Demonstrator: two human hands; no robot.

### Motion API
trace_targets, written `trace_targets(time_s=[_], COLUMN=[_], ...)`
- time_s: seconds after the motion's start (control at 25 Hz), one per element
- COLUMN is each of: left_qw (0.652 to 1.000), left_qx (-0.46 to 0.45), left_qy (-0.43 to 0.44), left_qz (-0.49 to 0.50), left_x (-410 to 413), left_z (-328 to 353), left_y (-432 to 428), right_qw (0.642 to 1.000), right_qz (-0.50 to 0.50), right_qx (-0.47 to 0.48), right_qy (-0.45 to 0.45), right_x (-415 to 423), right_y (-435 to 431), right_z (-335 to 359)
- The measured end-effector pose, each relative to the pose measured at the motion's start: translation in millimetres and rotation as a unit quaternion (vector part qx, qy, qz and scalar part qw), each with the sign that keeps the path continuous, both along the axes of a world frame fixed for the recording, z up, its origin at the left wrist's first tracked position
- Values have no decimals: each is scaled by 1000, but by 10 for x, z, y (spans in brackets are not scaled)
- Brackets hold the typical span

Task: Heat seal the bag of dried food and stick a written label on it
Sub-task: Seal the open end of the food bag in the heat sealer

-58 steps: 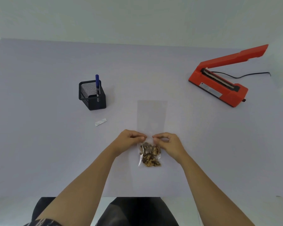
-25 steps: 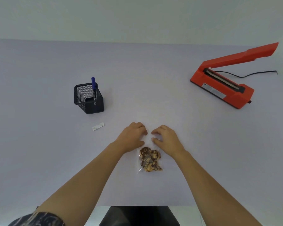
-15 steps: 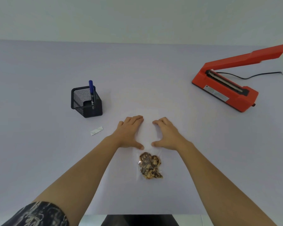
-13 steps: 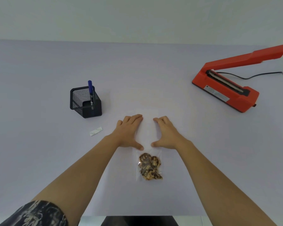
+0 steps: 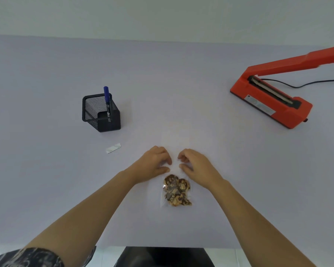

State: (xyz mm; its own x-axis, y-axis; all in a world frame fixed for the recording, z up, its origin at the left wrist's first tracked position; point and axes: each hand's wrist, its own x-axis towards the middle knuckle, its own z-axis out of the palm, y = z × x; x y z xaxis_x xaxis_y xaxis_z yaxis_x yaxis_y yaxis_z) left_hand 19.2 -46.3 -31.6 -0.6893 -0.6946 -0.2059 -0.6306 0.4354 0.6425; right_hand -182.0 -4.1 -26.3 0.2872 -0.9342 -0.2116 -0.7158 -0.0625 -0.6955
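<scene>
- Head view, far left: a black mesh pen holder stands on the table with a blue marker upright in it. Just in front lies a small white label strip, untouched, so the labelling step is not yet begun.
- Left hand rests on the clear upper part of the bag, fingers curled and thumb near the fingertips. Whether it actually pinches the film I cannot tell.
- Bag lies flat at table centre, just in front of both hands, with the dried food gathered at its near end and its empty upper length running away under and beyond the hands.
- Right hand mirrors the left, curled on the film beside it. Its hold is equally unclear.
- Judged step: flattening or gathering the bag's open end ahead of sealing.
- Far right: the orange heat sealer sits well apart, its arm raised. The next move likely calls for carrying the bag's mouth across its sealing bar.
</scene>
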Motion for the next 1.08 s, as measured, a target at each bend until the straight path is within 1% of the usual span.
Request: trace_targets(time_s=[0.12,0.24,0.32,0.48,0.56,0.64,0.88,0.96,1.08], left_qw=[1000,999,999,999,999,999,997,997,997], left_qx=[-22,-34,-36,-45,-52,-32,54,59,40], left_qy=[17,21,20,8,5,8,6,-5,-13], left_qz=[3,8,7,14,-2,-15,54,56,59], left_x=[41,54,46,2,-25,-56,-101,-123,-145], left_z=[-40,-45,-40,12,38,63,143,151,131], left_y=[71,87,85,102,117,140,141,133,158], right_qw=[999,998,998,999,999,1000,999,999,999], right_qz=[-23,-31,-31,-38,-31,-23,-40,-38,-33], right_qx=[-10,13,26,18,14,11,28,30,25], right_qy=[-34,-56,-52,-34,-20,-5,-16,-12,-7], right_x=[-53,-121,-131,-84,-72,-64,-42,-31,-20], right_y=[80,117,147,139,130,135,133,114,98], right_z=[-41,-8,2,-12,1,7,-4,8,16])
